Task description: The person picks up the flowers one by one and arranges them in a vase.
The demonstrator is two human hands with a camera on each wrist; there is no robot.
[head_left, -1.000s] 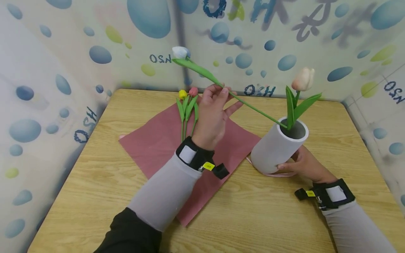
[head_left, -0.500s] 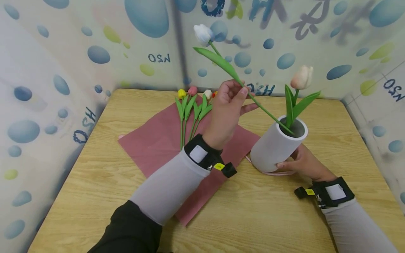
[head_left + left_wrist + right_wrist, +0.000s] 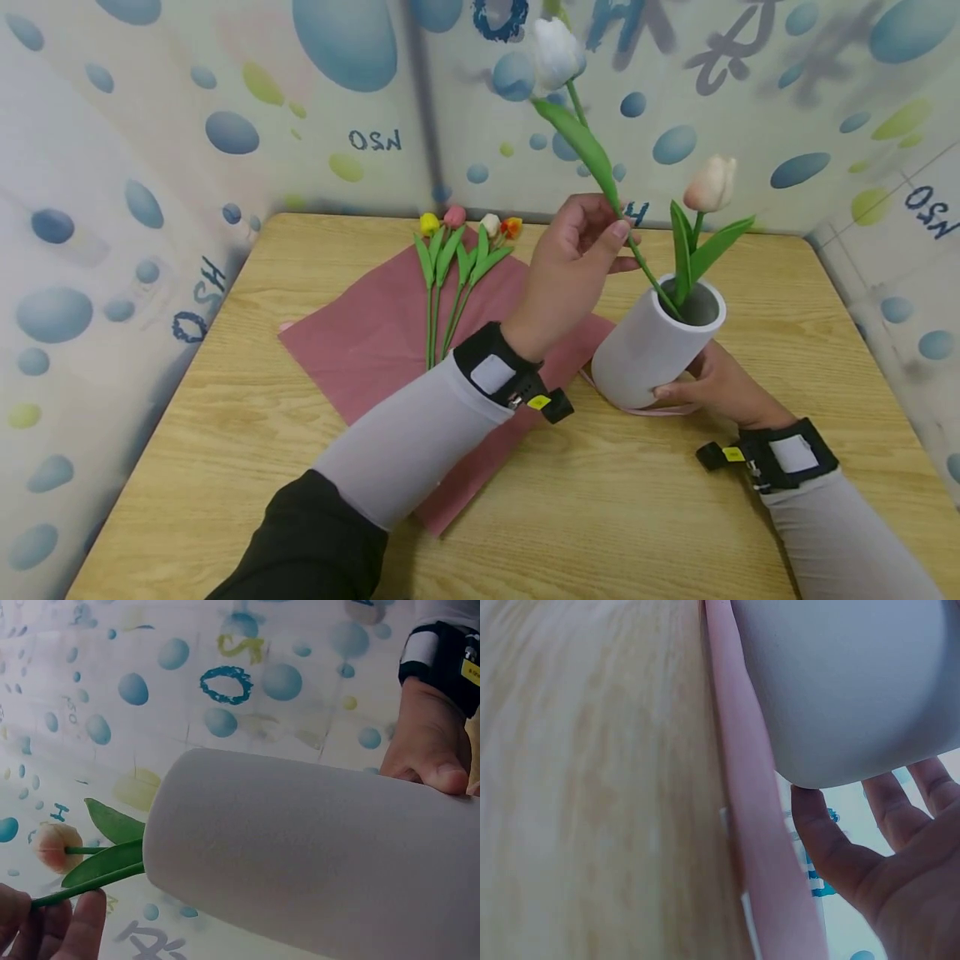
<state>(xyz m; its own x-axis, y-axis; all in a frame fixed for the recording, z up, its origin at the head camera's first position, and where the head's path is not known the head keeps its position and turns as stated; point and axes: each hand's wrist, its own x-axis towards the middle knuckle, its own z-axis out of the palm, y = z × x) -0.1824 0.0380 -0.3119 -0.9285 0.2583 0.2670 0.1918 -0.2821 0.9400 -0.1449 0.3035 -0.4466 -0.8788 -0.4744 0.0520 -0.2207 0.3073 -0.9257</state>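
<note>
My left hand (image 3: 566,279) pinches the green stem of a white tulip (image 3: 558,54) between thumb and fingers. Its bloom is up and its lower stem end is inside the mouth of a white vase (image 3: 637,358). A peach tulip (image 3: 708,185) with two broad leaves also stands in the vase. My right hand (image 3: 731,390) holds the vase low on its right side, with the thumb in front and the other fingers partly hidden behind. In the right wrist view, the fingertips touch the vase wall (image 3: 847,690) near its base.
Several tulips (image 3: 450,275), yellow, pink, white and orange-red, lie on a mauve wrapping sheet (image 3: 360,333) left of the vase. A pink ribbon (image 3: 750,765) runs by the vase base on the wooden table (image 3: 600,517). Patterned walls stand behind and at the sides.
My left hand has moved right toward the vase, and the white tulip has swung from slanting far left to more upright. The right hand and vase stay about where they were.
</note>
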